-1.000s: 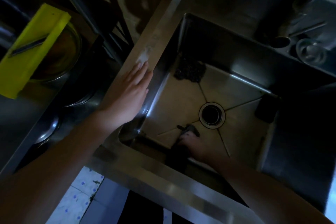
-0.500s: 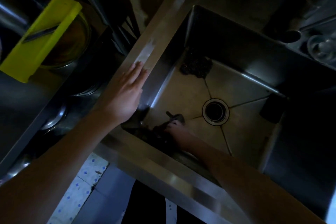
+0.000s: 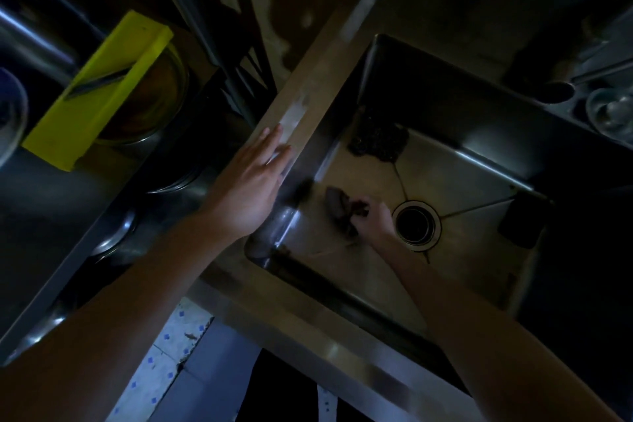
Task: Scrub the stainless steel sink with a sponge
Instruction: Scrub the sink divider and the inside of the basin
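The stainless steel sink (image 3: pixel 466 181) fills the middle and right of the dim head view, with a round drain (image 3: pixel 416 221) in its floor. My right hand (image 3: pixel 375 221) is down on the sink floor just left of the drain, gripping a dark sponge (image 3: pixel 340 204) that sticks out to the left of my fingers. My left hand (image 3: pixel 253 181) rests flat with straight fingers on the sink's left rim (image 3: pixel 308 103), beside a pale smear.
A dark scouring pad (image 3: pixel 376 137) lies in the far left corner of the sink floor, and a dark block (image 3: pixel 522 216) sits by the right wall. Left of the sink are a yellow board (image 3: pixel 99 89) over a bowl and steel dishes. A glass (image 3: pixel 611 111) stands at the far right.
My right hand with the sponge has moved across the sink floor, from the near left corner away from me to a spot beside the drain. My left hand has stayed on the rim.
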